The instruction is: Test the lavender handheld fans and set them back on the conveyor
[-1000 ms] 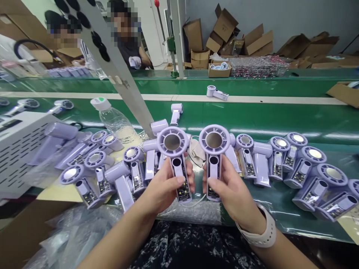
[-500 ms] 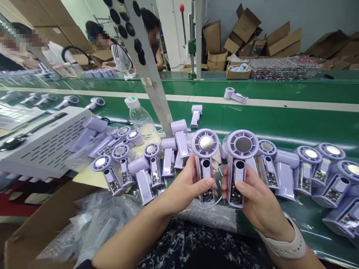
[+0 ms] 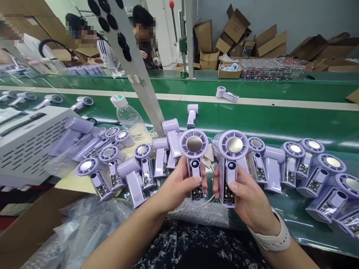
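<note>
In the head view my left hand [image 3: 182,185] is wrapped round the handle of a purple handheld fan [image 3: 194,145], its thumb on the front. My right hand [image 3: 248,192] grips a second purple fan [image 3: 231,146] the same way. Both fans stand upright side by side, round heads up, and each small round display reads 20. Circuit boards show through their clear handle fronts. More purple fans lie to the left [image 3: 146,170] and to the right [image 3: 293,164] of my hands. A white cable [image 3: 200,205] hangs behind the two fans.
A water bottle [image 3: 131,119] stands behind the left fans, near a slanted metal post [image 3: 140,89]. At left are a vented metal box [image 3: 42,138] and a carton [image 3: 30,220] with plastic bags. Two fans lie farther back on the green line [image 3: 252,116]. People sit across.
The displays on both held fans, dark before, now show 20. The whole view has shifted, so most things appear farther left. Both hands keep their grip.
</note>
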{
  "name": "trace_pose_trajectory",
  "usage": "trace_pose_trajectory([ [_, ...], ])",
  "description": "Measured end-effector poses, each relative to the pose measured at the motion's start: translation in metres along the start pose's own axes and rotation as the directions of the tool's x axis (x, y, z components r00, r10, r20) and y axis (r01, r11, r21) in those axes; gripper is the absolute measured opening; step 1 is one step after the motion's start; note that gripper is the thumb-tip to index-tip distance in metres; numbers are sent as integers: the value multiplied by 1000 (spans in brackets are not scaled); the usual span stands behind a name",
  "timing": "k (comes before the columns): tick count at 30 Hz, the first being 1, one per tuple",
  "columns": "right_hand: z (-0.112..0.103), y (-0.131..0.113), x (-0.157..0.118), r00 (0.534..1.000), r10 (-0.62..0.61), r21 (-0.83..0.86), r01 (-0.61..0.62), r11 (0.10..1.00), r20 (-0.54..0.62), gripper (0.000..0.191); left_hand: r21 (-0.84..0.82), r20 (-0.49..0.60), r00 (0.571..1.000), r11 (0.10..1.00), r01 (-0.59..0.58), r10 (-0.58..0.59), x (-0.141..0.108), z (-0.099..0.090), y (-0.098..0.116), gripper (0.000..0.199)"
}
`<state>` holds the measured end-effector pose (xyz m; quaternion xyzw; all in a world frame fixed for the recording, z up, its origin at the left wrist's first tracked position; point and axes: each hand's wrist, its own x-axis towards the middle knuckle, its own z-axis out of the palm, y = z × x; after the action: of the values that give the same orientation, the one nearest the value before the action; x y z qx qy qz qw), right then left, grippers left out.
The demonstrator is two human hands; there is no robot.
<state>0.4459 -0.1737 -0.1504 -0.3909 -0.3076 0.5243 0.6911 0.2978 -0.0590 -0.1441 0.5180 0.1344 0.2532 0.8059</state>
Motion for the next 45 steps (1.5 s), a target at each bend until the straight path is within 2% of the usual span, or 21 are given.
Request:
trace_pose_trajectory([
  [2,-3,4,-1,999,1,5,-1,1000,-45,26,-25,-78,997,1000,10,-12,4,0,-3,36],
  [4,-6,7,-3,998,6,-11,-7,1000,-67,25,-30,-105,994,999,15,-19,4,-1,-6,35],
  [9,-11,6,-8,1000,0,-54,0,999,5,26,60,72,997,998,-29,25,0,-4,-7,37],
  [13,-11,4,-5,1000,-17,-50,16,999,-21,23,137,44,999,990,-30,24,3,-5,-6,32],
  [16,-9,4,-3,999,-16,-3,16,1000,-47,27,172,42,999,984,-36,29,6,-4,-7,37],
  [19,-8,5,-3,999,-18,30,19,999,-34,33,163,34,999,986,-25,20,6,-4,-9,36],
  [22,-7,7,-3,1000,10,27,-10,1000,-9,30,130,21,1000,991,-20,17,5,-5,-9,33],
  [26,-10,8,-6,999,43,5,-43,999,15,25,117,44,999,993,-17,12,4,-6,-5,46],
  [28,-11,8,-6,999,42,5,-42,999,25,27,122,61,998,992,-26,19,3,-5,-3,46],
  [32,-11,6,-3,998,-19,21,20,1000,-56,24,168,-10,1000,986,-16,18,2,-3,-1,39],
  [36,-11,5,1,998,-7,122,16,992,-70,26,233,-125,992,971,48,-19,3,0,1,57],
  [38,-13,6,2,997,40,151,-29,988,-69,35,253,-157,988,967,33,8,3,1,0,66],
  [41,-12,9,1,989,87,144,-69,987,-121,42,212,-169,985,977,14,23,1,3,0,58],
  [45,-2,6,-3,994,35,140,-20,990,-108,34,136,-93,995,990,-24,36,-7,5,3,51],
])
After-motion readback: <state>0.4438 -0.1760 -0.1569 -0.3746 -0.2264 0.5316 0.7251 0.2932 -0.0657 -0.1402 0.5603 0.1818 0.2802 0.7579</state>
